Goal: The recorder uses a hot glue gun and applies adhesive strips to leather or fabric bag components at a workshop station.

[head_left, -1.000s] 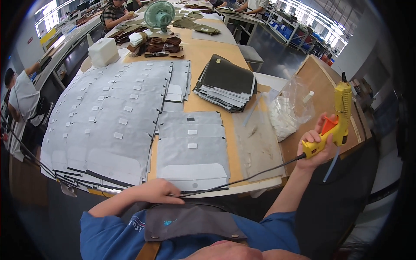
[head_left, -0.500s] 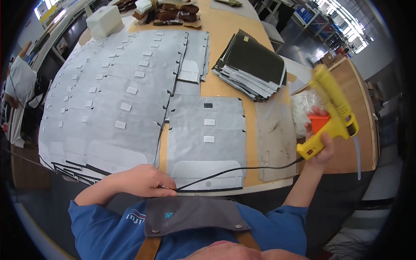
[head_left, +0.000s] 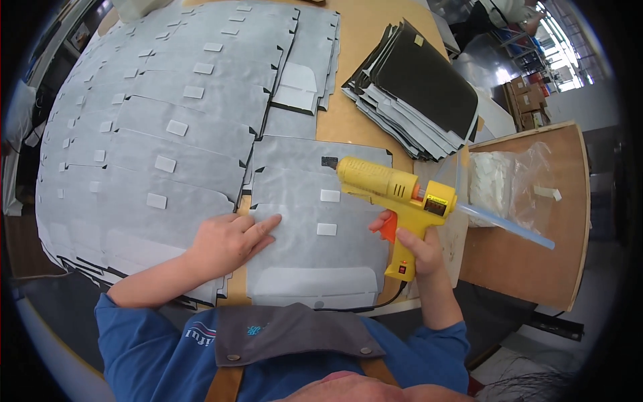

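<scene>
Right now the right hand point(head_left: 416, 249) is closed around the handle of a yellow glue gun point(head_left: 395, 191), index finger by the orange trigger, the gun held above the near edge of the wooden table point(head_left: 358, 40). Its nozzle points toward the left, over the upper part of the grey fabric panel point(head_left: 315, 228) that lies at the table's near edge, close to a small black tab at that panel's far corner. A clear glue stick point(head_left: 509, 226) juts from the back of the gun toward the right, over the side board point(head_left: 529, 254). A black cord point(head_left: 362, 307) drops from the handle's base and runs along the table's near edge.

The left hand point(head_left: 228, 242) lies flat and open, palm down, with the index finger stretched out; the fingertips press on the left edge of the same grey panel, while the palm rests on the overlapping grey sheets point(head_left: 147, 120) beside it. Those sheets, each bearing small white patches, fan out across the left half of the table up to its far edge. Two white patches point(head_left: 328, 212) sit on the near panel, just left of the gun's handle.

Toward the far right corner of the table lies a stack of dark panels point(head_left: 415, 87), black face up. On the side board at the right lies a clear plastic bag point(head_left: 502, 177) of white pieces
</scene>
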A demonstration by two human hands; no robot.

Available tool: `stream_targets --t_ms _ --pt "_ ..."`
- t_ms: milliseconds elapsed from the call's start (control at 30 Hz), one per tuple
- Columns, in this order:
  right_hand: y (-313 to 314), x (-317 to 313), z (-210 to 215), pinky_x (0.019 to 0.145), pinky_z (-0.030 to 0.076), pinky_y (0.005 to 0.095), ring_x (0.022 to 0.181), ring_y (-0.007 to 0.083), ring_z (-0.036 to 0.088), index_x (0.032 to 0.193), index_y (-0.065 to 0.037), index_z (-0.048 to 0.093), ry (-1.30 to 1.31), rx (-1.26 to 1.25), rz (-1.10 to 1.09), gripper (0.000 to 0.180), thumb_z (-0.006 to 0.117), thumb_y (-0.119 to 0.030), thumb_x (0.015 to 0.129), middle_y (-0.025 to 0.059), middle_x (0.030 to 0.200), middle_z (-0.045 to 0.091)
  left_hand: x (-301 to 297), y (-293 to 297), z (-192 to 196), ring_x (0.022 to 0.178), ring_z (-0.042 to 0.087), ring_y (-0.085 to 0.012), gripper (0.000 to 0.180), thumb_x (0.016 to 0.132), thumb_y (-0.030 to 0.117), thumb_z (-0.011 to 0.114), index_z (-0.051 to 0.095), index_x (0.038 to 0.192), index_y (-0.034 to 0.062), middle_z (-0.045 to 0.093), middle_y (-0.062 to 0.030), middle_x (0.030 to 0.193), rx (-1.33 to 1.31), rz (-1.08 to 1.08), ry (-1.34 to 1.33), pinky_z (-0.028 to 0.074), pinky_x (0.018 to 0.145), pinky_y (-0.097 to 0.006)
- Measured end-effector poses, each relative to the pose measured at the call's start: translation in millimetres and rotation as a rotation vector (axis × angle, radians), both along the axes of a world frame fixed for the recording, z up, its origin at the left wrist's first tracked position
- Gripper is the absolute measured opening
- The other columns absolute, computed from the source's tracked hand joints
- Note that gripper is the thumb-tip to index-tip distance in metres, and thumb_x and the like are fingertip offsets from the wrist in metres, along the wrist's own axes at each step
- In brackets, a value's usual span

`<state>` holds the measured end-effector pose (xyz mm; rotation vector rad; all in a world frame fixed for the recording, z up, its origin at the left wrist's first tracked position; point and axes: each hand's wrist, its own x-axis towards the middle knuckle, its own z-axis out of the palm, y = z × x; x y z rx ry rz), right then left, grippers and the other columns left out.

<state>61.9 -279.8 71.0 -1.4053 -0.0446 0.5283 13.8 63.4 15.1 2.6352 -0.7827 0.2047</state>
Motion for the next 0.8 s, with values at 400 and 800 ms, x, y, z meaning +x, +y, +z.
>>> stream_targets --t_ms 400,800 --pt "9.1 2.6 -6.7 0.094 0.049 0.0369 0.107 0.0228 0.062 0.136 0.001 0.044 -0.014 -0.128 -0.005 0.051 0.061 -0.008 0.089 0.0141 0.115 0.060 4.4 1.2 -5.1 0.052 0.050 -0.0126 0.047 0.082 0.025 0.075 0.065 0.126 0.0158 0.043 0.0029 0.062 0.020 -0.022 -0.042 0.040 0.044 -0.029" --pt "4.3 -3.0 -14.2 0.095 0.050 0.0432 0.106 0.0298 0.064 0.135 0.003 0.045 0.030 -0.130 -0.061 0.051 0.061 -0.009 0.088 0.0176 0.116 0.061 4.6 1.5 -5.5 0.051 0.048 -0.0110 0.048 0.081 0.024 0.075 0.065 0.127 0.0160 0.042 0.0032 0.062 0.010 -0.021 -0.024 0.039 0.044 -0.028"
